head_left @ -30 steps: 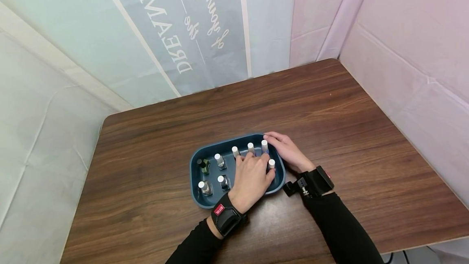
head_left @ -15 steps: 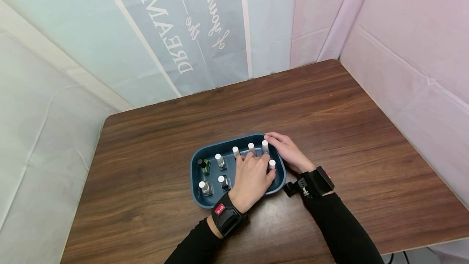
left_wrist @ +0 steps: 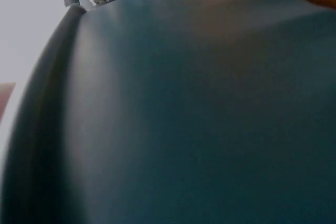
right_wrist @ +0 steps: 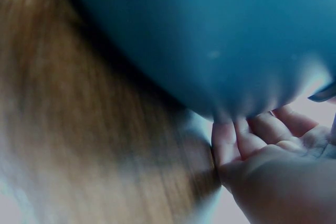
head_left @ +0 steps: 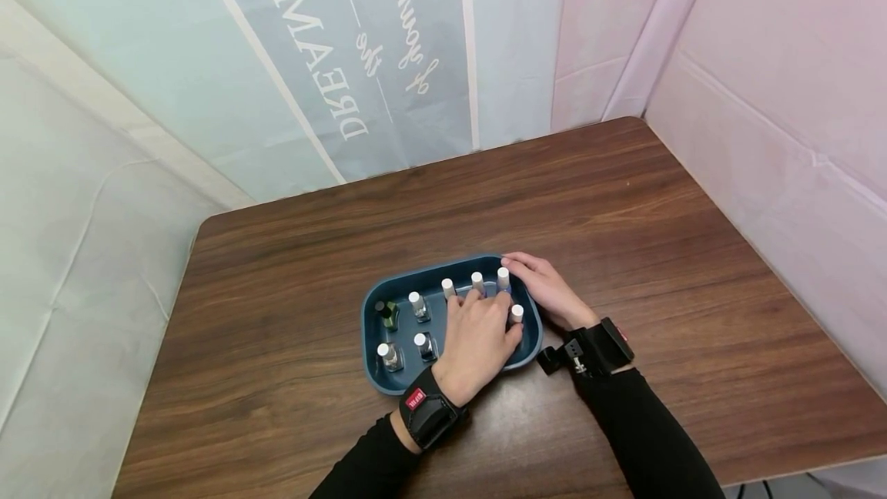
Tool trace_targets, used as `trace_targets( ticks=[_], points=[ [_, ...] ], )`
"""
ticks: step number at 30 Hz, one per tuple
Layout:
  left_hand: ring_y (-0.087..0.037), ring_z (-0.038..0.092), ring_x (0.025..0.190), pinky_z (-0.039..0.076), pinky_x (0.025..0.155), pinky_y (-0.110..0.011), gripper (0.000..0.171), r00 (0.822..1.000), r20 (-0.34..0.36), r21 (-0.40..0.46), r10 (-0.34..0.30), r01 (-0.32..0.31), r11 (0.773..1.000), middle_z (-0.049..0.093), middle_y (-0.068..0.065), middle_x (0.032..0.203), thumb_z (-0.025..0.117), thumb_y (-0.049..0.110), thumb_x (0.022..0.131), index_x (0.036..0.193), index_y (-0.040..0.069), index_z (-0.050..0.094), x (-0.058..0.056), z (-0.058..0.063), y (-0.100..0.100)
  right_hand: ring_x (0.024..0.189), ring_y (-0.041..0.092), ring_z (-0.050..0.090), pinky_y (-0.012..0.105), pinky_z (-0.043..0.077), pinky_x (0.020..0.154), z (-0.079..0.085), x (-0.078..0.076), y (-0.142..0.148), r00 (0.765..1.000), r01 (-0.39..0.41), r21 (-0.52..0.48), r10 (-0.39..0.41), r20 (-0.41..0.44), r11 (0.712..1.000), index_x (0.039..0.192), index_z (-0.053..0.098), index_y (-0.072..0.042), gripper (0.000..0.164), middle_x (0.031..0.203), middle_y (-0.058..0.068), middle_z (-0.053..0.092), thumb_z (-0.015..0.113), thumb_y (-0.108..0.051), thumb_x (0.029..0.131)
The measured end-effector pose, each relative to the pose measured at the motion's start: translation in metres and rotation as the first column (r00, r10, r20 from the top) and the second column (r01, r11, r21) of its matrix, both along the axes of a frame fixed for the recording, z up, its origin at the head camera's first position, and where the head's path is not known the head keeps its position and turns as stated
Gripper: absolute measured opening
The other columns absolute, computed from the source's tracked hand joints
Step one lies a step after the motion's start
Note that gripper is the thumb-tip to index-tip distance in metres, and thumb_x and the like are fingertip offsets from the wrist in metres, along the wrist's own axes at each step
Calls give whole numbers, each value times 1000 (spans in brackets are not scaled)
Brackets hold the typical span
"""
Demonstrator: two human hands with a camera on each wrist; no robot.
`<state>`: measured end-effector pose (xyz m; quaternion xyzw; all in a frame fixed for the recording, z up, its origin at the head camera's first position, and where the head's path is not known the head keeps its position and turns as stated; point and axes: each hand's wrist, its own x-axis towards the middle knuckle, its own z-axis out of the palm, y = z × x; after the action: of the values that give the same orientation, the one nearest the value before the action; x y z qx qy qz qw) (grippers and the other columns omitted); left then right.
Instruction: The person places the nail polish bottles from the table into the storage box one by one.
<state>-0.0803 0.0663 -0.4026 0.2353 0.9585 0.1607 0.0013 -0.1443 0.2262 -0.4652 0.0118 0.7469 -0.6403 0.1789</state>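
A blue oval tray (head_left: pixel 369 333) lies on the table with several small nail polish bottles standing in it. Most have white caps, like the nail polish bottle (head_left: pixel 418 305) at the back left; beside it a green nail polish bottle (head_left: pixel 388 316) has a black cap. My left hand (head_left: pixel 478 337) reaches down into the right half, its thumb beside a white-capped bottle (head_left: pixel 516 314); what lies under the palm is hidden. My right hand (head_left: pixel 546 291) holds the tray's right end; in the right wrist view its fingers (right_wrist: pixel 262 135) press against the outer wall.
The brown wooden table (head_left: pixel 291 276) extends around the tray. Pale fabric walls (head_left: pixel 513 37) stand behind it and at both sides. In the left wrist view, the tray's blue surface (left_wrist: pixel 184 103) fills most of the picture.
The whole scene shifts slightly right and down as the head view moves. Both hands keep their places at the tray, and the visible bottles stay put.
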Motion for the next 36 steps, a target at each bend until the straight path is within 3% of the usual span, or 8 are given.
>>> trace_targets(
  ticks=[7, 17, 22, 29, 34, 36],
  points=[
    [-17, 55, 87, 37, 83, -40, 33, 1000, -25, -5, 10, -10, 1000, 73, 4, 94, 71, 39, 85, 108, 16, 67, 5, 4, 2, 129, 30, 44, 49, 33, 110, 0, 0, 4, 1000, 0, 7, 0, 21, 1000, 139, 47, -9, 54, 143, 15, 47, 46, -46, 99],
    [-15, 52, 85, 37, 79, -36, 36, 997, -79, 34, 5, -2, 999, 72, 4, 94, 71, 43, 85, 109, 16, 68, 21, 18, 5, 114, 25, 52, 36, 45, 99, -2, 4, 22, 1000, -11, 22, 11, 24, 1000, 140, 46, -10, 57, 138, 16, 50, 44, -50, 99],
    [-14, 54, 93, 39, 80, -34, 40, 996, -94, 65, -6, 12, 998, 71, 4, 105, 65, 47, 88, 114, 16, 67, 27, 25, 1, 113, 24, 52, 29, 45, 94, -3, 7, 30, 1000, 5, 29, -6, 26, 1000, 139, 47, -8, 57, 137, 16, 51, 44, -49, 99],
    [-15, 55, 113, 44, 93, -40, 45, 990, -134, 154, -42, 63, 986, 66, 2, 121, 54, 53, 93, 120, 18, 62, 29, 29, -21, 117, 23, 50, 34, 41, 101, -3, 8, 34, 1000, 27, 17, -28, 11, 999, 138, 49, -8, 56, 137, 15, 52, 44, -47, 99],
    [-20, 50, 130, 42, 102, -46, 55, 984, -162, 122, -68, 89, 989, 58, -1, 137, 48, 59, 93, 129, 17, 59, 27, 29, -47, 119, 22, 52, 37, 41, 103, -5, 10, 35, 998, 54, 3, -54, -17, 999, 137, 52, -11, 55, 137, 13, 55, 43, -50, 99],
    [-21, 48, 133, 42, 103, -47, 59, 984, -166, 96, -67, 84, 992, 56, -2, 140, 47, 60, 93, 131, 17, 58, 26, 29, -57, 123, 22, 52, 38, 40, 106, -4, 11, 35, 994, 79, 16, -77, -79, 997, 136, 52, -12, 53, 137, 11, 56, 43, -49, 99]
  ],
)
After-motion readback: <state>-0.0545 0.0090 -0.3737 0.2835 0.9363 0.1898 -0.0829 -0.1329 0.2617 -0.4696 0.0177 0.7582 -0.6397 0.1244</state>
